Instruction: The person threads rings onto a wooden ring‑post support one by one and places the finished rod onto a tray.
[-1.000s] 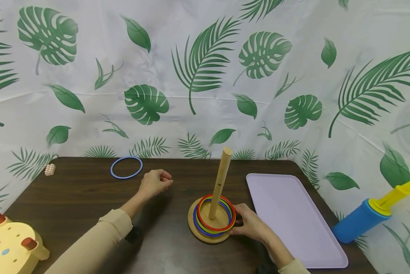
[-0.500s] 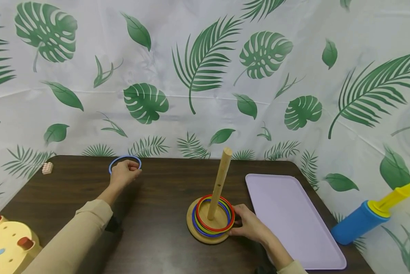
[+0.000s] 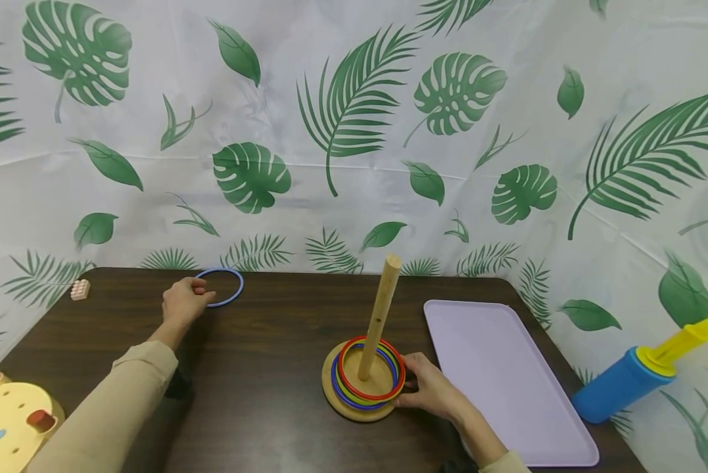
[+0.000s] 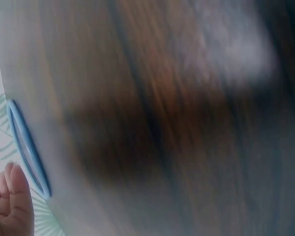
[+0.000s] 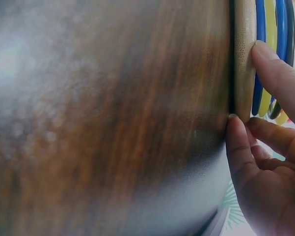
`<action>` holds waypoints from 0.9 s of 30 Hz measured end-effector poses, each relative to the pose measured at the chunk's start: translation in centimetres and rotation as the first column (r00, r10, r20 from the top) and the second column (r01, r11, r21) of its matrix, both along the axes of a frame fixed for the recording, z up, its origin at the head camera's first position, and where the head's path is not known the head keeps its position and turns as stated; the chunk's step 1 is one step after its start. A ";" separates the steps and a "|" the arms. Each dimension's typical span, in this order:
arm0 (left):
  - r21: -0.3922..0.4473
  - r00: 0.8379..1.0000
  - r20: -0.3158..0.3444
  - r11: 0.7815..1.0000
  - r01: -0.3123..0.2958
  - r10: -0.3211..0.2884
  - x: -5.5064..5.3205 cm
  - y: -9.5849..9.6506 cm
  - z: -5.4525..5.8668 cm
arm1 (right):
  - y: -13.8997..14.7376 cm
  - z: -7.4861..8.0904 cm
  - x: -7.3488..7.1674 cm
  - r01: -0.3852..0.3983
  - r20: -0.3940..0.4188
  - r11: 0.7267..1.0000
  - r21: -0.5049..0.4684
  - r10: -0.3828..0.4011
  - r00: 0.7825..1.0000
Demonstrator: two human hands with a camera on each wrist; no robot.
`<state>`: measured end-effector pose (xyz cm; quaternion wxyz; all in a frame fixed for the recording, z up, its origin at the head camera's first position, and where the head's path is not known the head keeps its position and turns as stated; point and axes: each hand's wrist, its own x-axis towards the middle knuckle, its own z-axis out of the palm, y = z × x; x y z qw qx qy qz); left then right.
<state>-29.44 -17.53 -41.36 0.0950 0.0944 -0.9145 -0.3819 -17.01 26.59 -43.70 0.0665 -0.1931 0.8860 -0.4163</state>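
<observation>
My left hand is at the left side of a thin light-blue ring lying near the table's back edge. Thumb and fingers stand apart in the left wrist view, with the ring just beyond the fingertips. My right hand holds the right edge of a wooden ring-toss stand, which has a round base and an upright peg. Seen from the right wrist, the thumb lies over the rim of the base and the fingers press its side. Several red, yellow and blue rings are stacked around the peg.
To the right of the stand lies a pale lilac tray. A blue and yellow hand pump leans by the table's right edge. At front left is a yellow toy with red pegs, and a small pink block sits at back left.
My left hand has moved left from the table's middle, over the light-blue ring, to its left side. My right hand has stayed on the stand's base.
</observation>
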 end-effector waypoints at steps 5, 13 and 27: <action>0.003 0.999 0.023 0.999 -0.033 0.033 -0.2 -1.1 -0.2 | 0.0 -0.1 0.0 0.007 0.005 1.000 0.005 -0.007 1.000; 0.012 0.995 0.051 0.996 -0.084 0.084 -0.4 -2.3 -0.6 | 0.0 -0.1 0.1 0.015 0.017 1.000 0.013 -0.015 1.000; -0.035 0.993 0.106 0.998 -0.052 0.056 -0.9 -2.4 -0.9 | 0.1 -0.1 0.1 -0.002 -0.010 1.000 0.014 0.003 1.000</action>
